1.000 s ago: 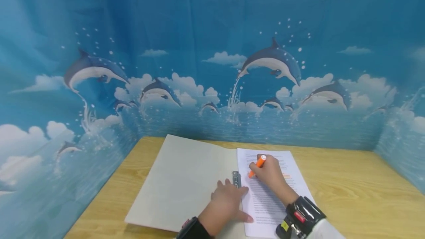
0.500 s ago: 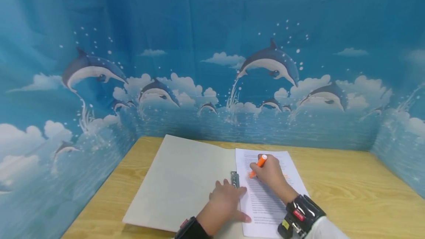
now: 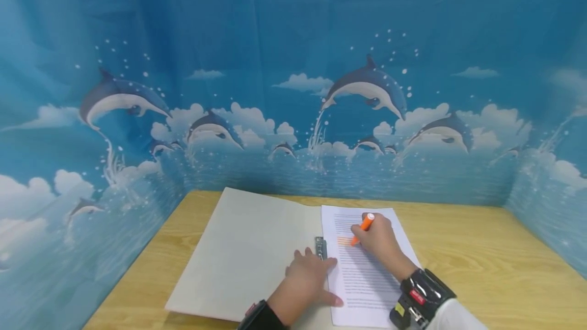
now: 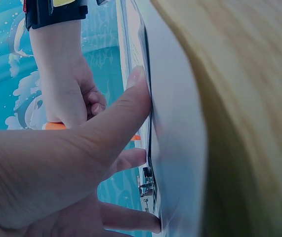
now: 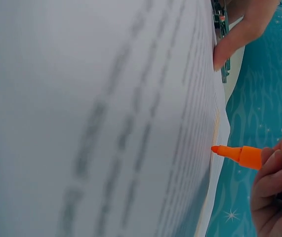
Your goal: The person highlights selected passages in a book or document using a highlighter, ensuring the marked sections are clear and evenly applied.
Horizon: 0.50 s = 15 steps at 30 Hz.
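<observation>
My right hand (image 3: pixel 378 238) pinches an orange highlighter (image 3: pixel 363 228), its tip down on a printed sheet (image 3: pixel 362 289). Orange strokes (image 3: pixel 345 241) cross lines of text left of the tip. In the right wrist view the highlighter (image 5: pixel 249 157) points at the page with its tip touching or nearly touching it. My left hand (image 3: pixel 304 276) lies with fingers spread at the sheet's left edge, thumb and a finger resting on the paper. Beside it, a metal clip (image 3: pixel 321 248) sits in the fold of an open folder (image 3: pixel 247 253), under the sheets.
A light wooden table (image 3: pixel 486 258) carries the folder, with bare wood to its right. Behind and at both sides hangs a blue curtain (image 3: pixel 284 65) printed with dolphins and clouds. Black straps with devices (image 3: pixel 424 297) sit on both wrists.
My right hand has drawn the highlighter to the right across the text, and more orange shows on the line. The left hand stays on the paper; the head view has shifted slightly.
</observation>
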Each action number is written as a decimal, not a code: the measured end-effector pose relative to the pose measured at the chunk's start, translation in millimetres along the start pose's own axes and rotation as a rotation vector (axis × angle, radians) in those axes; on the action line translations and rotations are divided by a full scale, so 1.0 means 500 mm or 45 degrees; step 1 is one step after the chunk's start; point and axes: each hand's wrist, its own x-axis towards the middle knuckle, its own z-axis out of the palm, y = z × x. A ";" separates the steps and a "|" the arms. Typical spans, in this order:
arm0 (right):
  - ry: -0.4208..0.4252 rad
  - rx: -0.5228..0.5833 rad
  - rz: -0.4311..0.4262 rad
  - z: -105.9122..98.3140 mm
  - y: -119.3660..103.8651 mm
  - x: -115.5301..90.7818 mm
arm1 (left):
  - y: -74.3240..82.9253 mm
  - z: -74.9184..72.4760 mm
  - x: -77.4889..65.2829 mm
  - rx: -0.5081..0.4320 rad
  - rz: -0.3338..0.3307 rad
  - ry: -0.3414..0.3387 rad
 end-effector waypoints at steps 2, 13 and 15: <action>0.010 -0.002 -0.004 -0.004 0.003 -0.001 | -0.001 0.001 -0.001 -0.001 0.007 0.006; 0.099 -0.034 -0.031 -0.019 0.030 -0.004 | -0.003 0.004 0.004 -0.022 0.000 -0.015; 0.100 -0.035 -0.020 -0.023 0.035 -0.004 | -0.003 0.004 0.003 -0.021 -0.002 -0.012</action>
